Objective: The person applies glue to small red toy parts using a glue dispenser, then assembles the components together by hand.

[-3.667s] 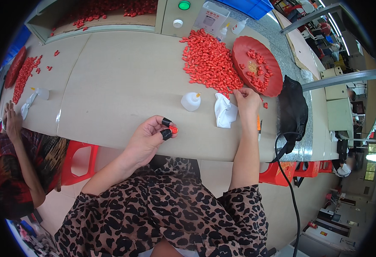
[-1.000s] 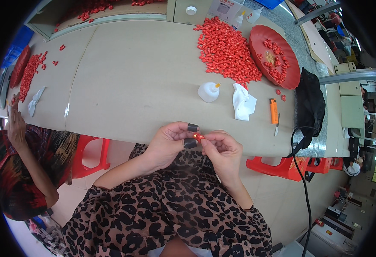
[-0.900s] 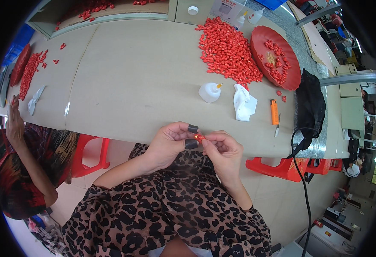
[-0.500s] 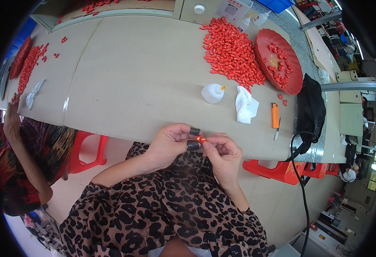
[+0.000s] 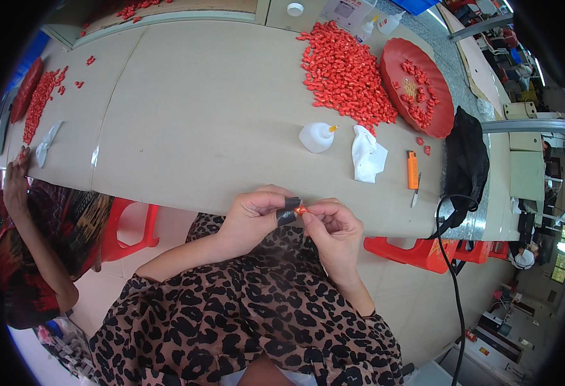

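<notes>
Just off the table's near edge, both my hands pinch one small shiny red piece with gold marks. My left hand is closed, its thumb and forefinger wrapped in dark tape and pressed to the piece's left side. From the right, the thumb and forefinger of my right hand grip it, with the other fingers curled in. Fingertips cover much of the piece, so its full shape is hidden. Beyond my hands stand a white squeeze bottle with a yellow tip and a crumpled white cloth.
A big heap of small red pieces lies beside a red scalloped tray. Nearer are an orange lighter, a small blade and a black bag. At left, a co-worker's hand rests near another red pile.
My hands stay almost in place, and the red piece looks slightly turned between my fingertips. The view of the table has shifted a little.
</notes>
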Motion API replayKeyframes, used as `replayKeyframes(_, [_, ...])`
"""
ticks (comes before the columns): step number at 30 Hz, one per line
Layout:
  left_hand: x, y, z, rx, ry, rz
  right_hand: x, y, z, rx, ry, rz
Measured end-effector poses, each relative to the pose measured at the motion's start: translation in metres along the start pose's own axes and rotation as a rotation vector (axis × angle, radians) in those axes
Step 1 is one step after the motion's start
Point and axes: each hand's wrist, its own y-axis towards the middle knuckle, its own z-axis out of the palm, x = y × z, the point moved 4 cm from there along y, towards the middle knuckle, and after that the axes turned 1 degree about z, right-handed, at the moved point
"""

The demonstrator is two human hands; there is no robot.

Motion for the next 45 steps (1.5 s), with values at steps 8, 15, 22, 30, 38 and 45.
replayKeyframes(8, [0.004, -0.003, 0.0, -0.073, -0.102, -0.139, 0.006, -0.003, -0.003, -0.001, -0.148, -0.029])
replayKeyframes(15, [0.003, -0.002, 0.001, -0.026, 0.028, -0.006, 0.004, -0.002, -0.004, 0.02, -0.147, -0.035])
replayKeyframes(22, [0.003, -0.003, 0.0, -0.004, 0.026, -0.005, 0.0, 0.001, -0.006, 0.067, -0.14, -0.017])
replayKeyframes(30, [0.005, -0.003, -0.002, 0.007, 0.045, -0.035, -0.003, 0.002, -0.007, 0.069, -0.12, 0.032])
replayKeyframes(38, [0.004, -0.003, -0.001, -0.013, 0.032, -0.045, -0.006, 0.002, -0.006, 0.066, -0.081, 0.065])
replayKeyframes(45, [0.004, -0.002, 0.001, -0.028, 0.018, -0.044, -0.006, 0.003, -0.005, 0.045, -0.081, 0.022])
